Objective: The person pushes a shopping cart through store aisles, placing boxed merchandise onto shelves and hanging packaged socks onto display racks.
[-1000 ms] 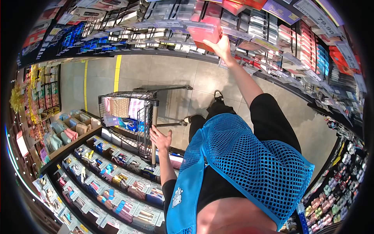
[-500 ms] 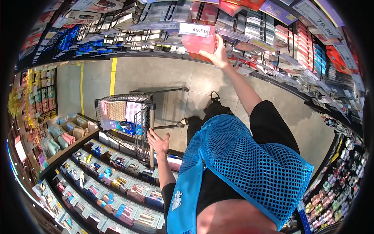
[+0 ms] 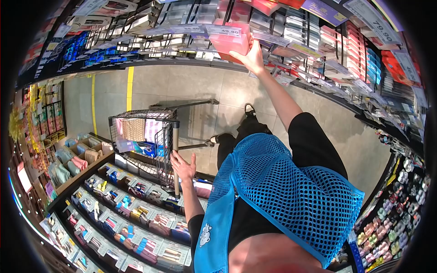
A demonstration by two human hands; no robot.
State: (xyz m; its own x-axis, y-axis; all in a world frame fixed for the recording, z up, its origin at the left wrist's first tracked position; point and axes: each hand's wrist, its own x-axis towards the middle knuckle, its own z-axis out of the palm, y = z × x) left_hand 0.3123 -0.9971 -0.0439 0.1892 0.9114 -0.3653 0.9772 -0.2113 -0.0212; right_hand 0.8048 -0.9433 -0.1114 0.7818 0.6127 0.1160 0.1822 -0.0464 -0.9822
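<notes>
My right hand (image 3: 249, 58) is closed around the side of a translucent pink box (image 3: 229, 45) at the shelf front, thumb on its near face. A 49.90 price tag (image 3: 224, 31) hangs in front of the box's upper part. Lower down, my left hand (image 3: 183, 166) has its fingers apart and rests at the handle (image 3: 176, 159) of a shopping cart (image 3: 142, 113), with nothing in its grasp. Inside the cart are a woven tan item (image 3: 133, 129), a pink checked item (image 3: 153, 130) and blue packages (image 3: 148, 149).
Shelves with hanging packages and price tags (image 3: 368, 20) curve across the top. Racks of packaged goods (image 3: 132, 218) stand at lower left, and small colourful items (image 3: 387, 223) hang at right. Yellow lines (image 3: 129, 88) mark the grey floor (image 3: 182, 82).
The pink box and my right hand have shifted slightly up and to the left. The 49.90 tag now sits tilted. My left hand stays at the cart handle.
</notes>
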